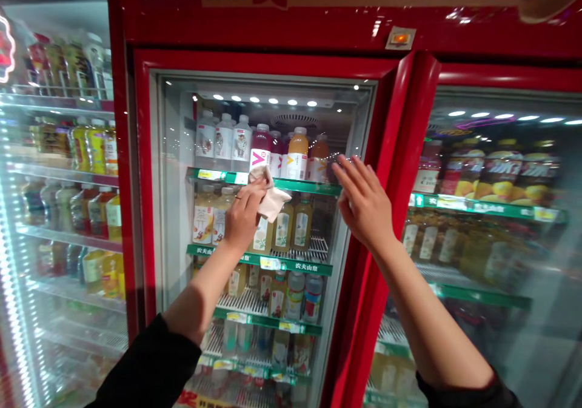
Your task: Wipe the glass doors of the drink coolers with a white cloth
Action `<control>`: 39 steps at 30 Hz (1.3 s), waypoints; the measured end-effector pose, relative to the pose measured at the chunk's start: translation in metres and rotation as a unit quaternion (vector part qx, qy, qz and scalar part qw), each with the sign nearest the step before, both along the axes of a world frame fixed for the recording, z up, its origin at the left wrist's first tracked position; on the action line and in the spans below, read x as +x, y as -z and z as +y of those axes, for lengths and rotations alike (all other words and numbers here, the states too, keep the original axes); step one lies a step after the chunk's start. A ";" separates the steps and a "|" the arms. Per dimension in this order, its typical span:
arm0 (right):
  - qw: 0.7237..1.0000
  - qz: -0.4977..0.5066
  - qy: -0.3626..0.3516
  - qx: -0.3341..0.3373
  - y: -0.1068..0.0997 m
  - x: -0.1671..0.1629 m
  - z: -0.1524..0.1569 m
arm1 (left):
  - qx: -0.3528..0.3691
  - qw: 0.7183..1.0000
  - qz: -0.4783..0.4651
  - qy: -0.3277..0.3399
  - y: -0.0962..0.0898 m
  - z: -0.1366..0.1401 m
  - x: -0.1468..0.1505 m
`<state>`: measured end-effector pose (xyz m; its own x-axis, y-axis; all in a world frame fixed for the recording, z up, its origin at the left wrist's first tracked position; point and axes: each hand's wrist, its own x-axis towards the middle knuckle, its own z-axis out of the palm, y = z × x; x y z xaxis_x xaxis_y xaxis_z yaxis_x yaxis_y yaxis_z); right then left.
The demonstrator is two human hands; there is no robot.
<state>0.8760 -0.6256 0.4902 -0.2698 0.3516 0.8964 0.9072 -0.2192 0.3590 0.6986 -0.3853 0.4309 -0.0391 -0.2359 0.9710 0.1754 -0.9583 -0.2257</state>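
My left hand (247, 214) is closed on a pale cloth (273, 200) and holds it up at the glass door (350, 123) of a red-framed drinks fridge. Part of the cloth hangs loose to the right of my fingers. Behind the glass, a purple drink bottle (260, 144) and an orange drink bottle (297, 153) stand on the top shelf, just above the cloth. My right hand (365, 202) is raised near the right edge of the same door, fingers stretched out and holding nothing. Whether its fingertips touch the glass I cannot tell.
A second red-framed fridge door (422, 129) stands to the right, with bottles behind it. On the left is another lit fridge (116, 153) with several shelves of drinks. An orange-lit switch (401, 39) sits on the red panel above.
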 end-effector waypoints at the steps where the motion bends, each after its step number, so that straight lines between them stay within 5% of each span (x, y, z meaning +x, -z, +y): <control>1: 0.999 0.001 0.032 0.020 0.000 0.008 -0.006 | -0.012 1.000 -0.003 -0.007 0.006 -0.002 0.001; 8: 0.993 0.013 0.110 0.049 0.003 0.021 -0.009 | -0.008 0.997 0.052 -0.059 0.024 -0.037 0.024; 17: 0.994 -0.009 0.088 0.066 0.008 0.025 -0.009 | -0.077 0.992 0.018 -0.094 -0.014 -0.023 0.018; 23: 0.980 0.026 0.124 0.152 0.011 0.022 0.001 | -0.105 0.993 0.013 -0.043 0.005 -0.055 0.045; 27: 0.983 0.022 0.125 0.136 0.010 0.025 -0.001 | -0.060 0.997 0.042 -0.020 -0.009 -0.065 0.060; 31: 0.988 -0.002 0.122 0.090 0.006 0.033 -0.017 | -0.114 0.993 0.007 -0.028 -0.028 -0.044 0.050; 35: 0.989 -0.015 0.138 0.058 0.004 0.040 -0.031 | -0.137 0.989 0.000 -0.053 -0.004 -0.043 0.040; 39: 0.985 -0.007 0.148 0.087 0.009 0.040 -0.029 | -0.087 0.993 0.050 -0.066 0.014 -0.074 0.061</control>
<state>0.9162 -0.6548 0.4812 -0.1916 0.2582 0.9469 0.7900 -0.5319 0.3049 0.7599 -0.4589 0.4174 0.0801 -0.0599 0.9950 0.2877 -0.9543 -0.0806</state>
